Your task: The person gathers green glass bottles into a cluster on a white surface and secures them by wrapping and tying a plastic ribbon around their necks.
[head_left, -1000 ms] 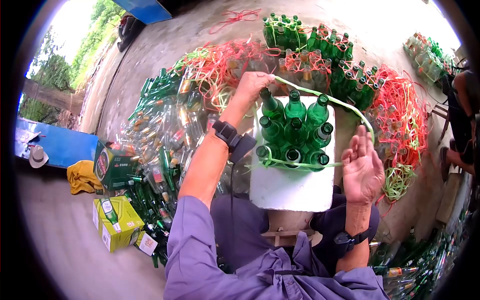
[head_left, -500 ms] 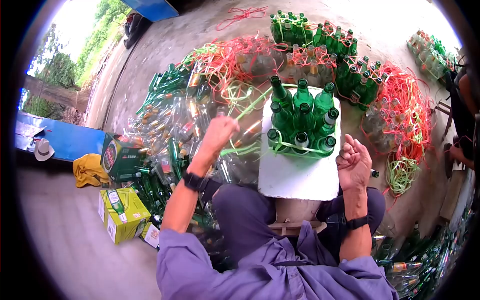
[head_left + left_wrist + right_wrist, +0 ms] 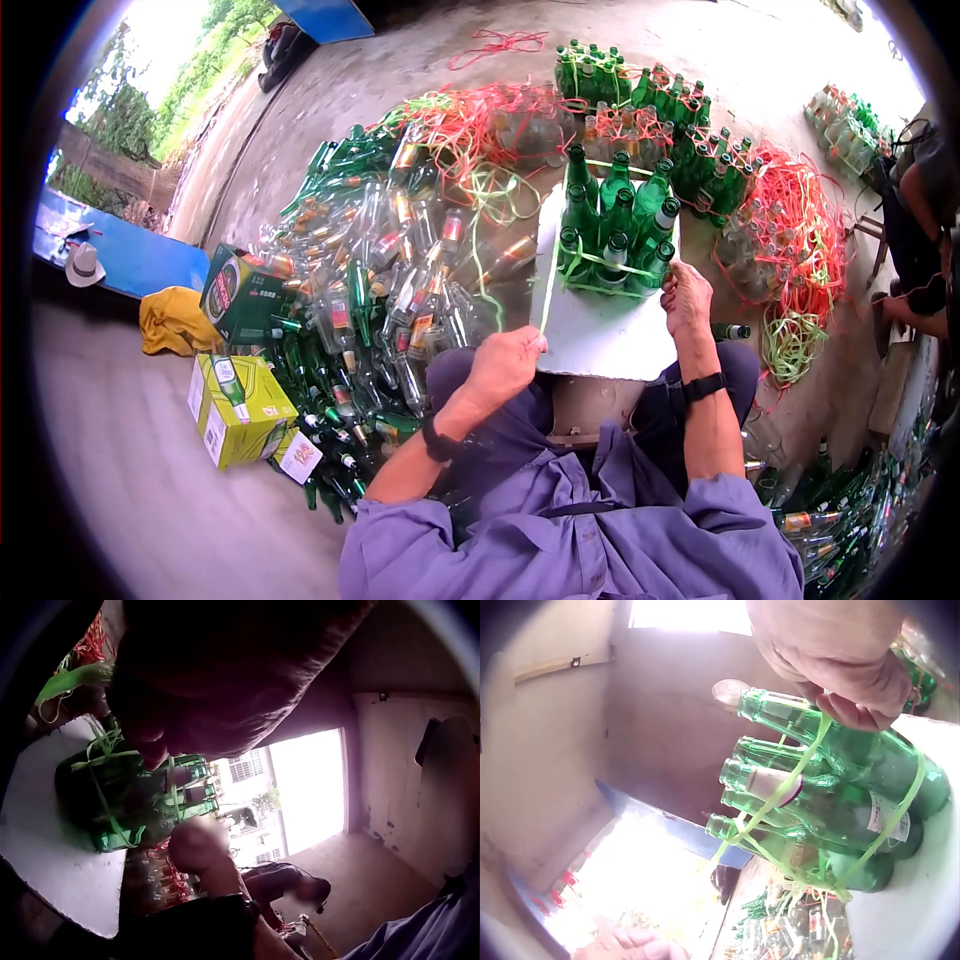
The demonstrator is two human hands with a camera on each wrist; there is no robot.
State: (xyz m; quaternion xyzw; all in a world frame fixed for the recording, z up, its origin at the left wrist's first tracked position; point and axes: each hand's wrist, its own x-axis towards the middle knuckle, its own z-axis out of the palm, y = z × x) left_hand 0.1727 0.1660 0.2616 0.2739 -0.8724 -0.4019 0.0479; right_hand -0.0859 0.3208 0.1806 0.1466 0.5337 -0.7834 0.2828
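Note:
Several green glass bottles stand upright in a tight cluster on a white board in front of the person's lap. Pale green plastic strap runs round the cluster at two heights. My left hand, beside the board's near left corner, pinches a strap that leads up to the bottles; a tail of it rises behind the fist. At the cluster's near right side, my right hand has its fingers curled on the strap, close against a bottle neck in the right wrist view.
Loose bottles cover the floor at the left, near a yellow-green carton. Bundled bottles and a red strap tangle lie beyond the board and to its right. More bottles lie at lower right; another person is at the far right.
My left hand has come from beyond the bottles back toward the lap, drawing the strap with it. From raised and open, the right hand has moved in and taken hold of the strap.

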